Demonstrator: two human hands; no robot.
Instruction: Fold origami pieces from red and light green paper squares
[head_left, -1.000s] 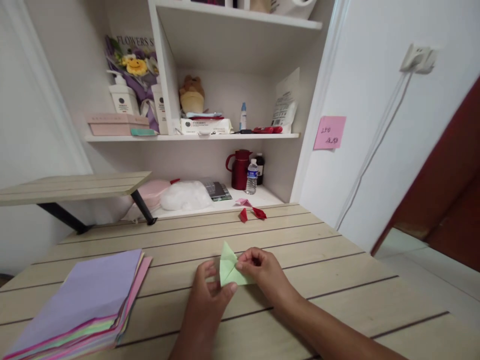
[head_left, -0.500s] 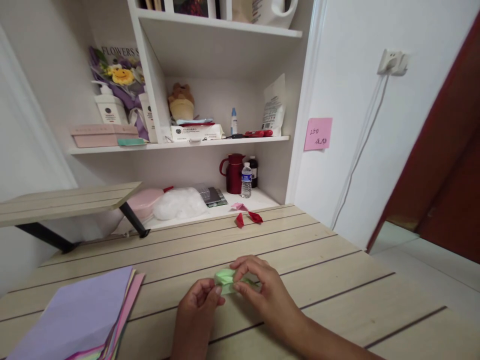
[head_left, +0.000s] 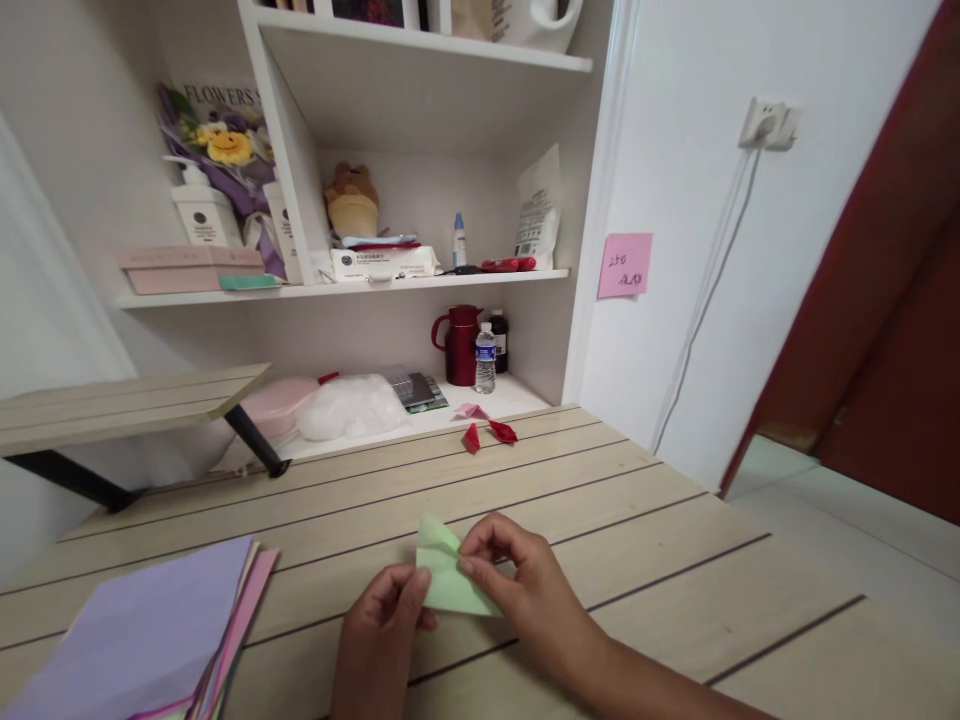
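Note:
A folded piece of light green paper (head_left: 446, 578) is held just above the wooden table (head_left: 637, 540), near its front edge. My left hand (head_left: 379, 640) pinches its lower left side with thumb and fingers. My right hand (head_left: 525, 590) pinches its right side, fingertips on the fold near the middle. A pointed flap of the paper sticks up at the top left. Both hands are closed on the paper.
A stack of coloured paper sheets (head_left: 142, 640), purple on top, lies at the front left. Small red and pink folded paper pieces (head_left: 486, 430) lie at the table's far edge. A raised wooden shelf board (head_left: 127, 400) stands at the left. Shelves behind hold a red jug (head_left: 459, 345) and bottles.
The green paper went from a tall pointed shape to a crumpled-looking fold and now lies flatter and wider between my fingers. The view has shifted right, so the paper stack sits further out of frame.

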